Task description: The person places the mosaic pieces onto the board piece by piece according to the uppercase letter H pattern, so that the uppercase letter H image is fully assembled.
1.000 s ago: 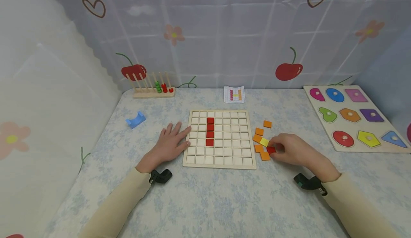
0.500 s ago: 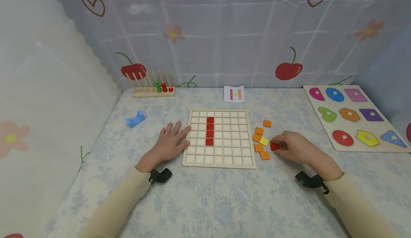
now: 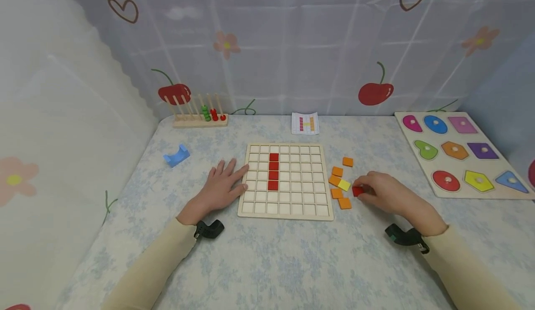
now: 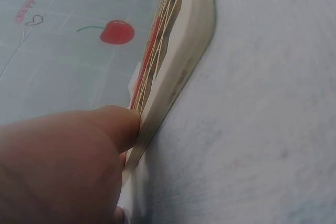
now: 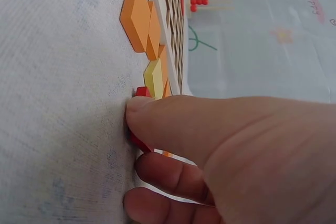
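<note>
A wooden grid board (image 3: pixel 286 211) lies mid-table, with a column of red square tiles (image 3: pixel 273 175) set in it. My left hand (image 3: pixel 219 187) rests flat at its left edge, fingers spread, thumb and index touching the frame. In the left wrist view the thumb (image 4: pixel 118 124) presses against the board's side. To the right of the board, my right hand (image 3: pixel 384 191) pinches a loose red tile (image 3: pixel 357 191) on the table between thumb and fingers. Beside that tile lie a yellow tile (image 3: pixel 344 185) and several orange tiles (image 3: pixel 344 203).
A small printed pattern card (image 3: pixel 305 123) lies behind the board. At the back left stands a peg rack (image 3: pixel 200 123) with green and red beads, and a blue curved piece (image 3: pixel 177 155) lies before it. A shape puzzle board (image 3: pixel 464 161) lies at the right.
My right hand has drawn the red tile slightly to the right, away from the yellow and orange tiles. Over the last half second it has barely moved. The left hand stays put.
</note>
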`<state>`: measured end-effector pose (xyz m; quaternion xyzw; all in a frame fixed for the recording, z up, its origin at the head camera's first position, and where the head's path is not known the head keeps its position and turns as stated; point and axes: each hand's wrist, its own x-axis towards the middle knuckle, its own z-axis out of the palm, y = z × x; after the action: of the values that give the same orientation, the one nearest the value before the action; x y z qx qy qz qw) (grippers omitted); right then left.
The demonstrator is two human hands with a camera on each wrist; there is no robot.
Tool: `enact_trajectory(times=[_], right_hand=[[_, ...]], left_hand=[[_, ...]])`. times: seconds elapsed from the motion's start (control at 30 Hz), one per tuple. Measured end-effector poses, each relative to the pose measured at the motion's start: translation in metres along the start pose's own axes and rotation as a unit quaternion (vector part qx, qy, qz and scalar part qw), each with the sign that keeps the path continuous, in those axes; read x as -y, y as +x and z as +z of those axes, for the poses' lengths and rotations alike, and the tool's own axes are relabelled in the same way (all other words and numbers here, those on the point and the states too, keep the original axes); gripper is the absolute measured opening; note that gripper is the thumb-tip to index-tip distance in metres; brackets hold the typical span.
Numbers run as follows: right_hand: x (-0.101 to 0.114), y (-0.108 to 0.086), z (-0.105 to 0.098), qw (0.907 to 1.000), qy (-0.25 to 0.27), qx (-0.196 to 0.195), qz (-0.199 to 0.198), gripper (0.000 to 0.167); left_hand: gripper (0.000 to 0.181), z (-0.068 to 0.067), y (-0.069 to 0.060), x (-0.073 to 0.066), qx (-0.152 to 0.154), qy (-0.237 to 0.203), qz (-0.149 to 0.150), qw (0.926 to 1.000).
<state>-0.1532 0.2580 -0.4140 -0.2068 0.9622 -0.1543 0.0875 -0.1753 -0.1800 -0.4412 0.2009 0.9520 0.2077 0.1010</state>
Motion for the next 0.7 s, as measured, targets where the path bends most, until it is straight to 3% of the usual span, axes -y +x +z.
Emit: enact_trajectory(times=[0.7], right_hand=[[0.0033, 0.0005, 0.0003, 0.9998, 0.009, -0.015, 0.01, 0.027]], left_hand=[[0.061, 0.0029, 0.0006, 0.0033, 0.001, 0.005, 0.0, 1.0]])
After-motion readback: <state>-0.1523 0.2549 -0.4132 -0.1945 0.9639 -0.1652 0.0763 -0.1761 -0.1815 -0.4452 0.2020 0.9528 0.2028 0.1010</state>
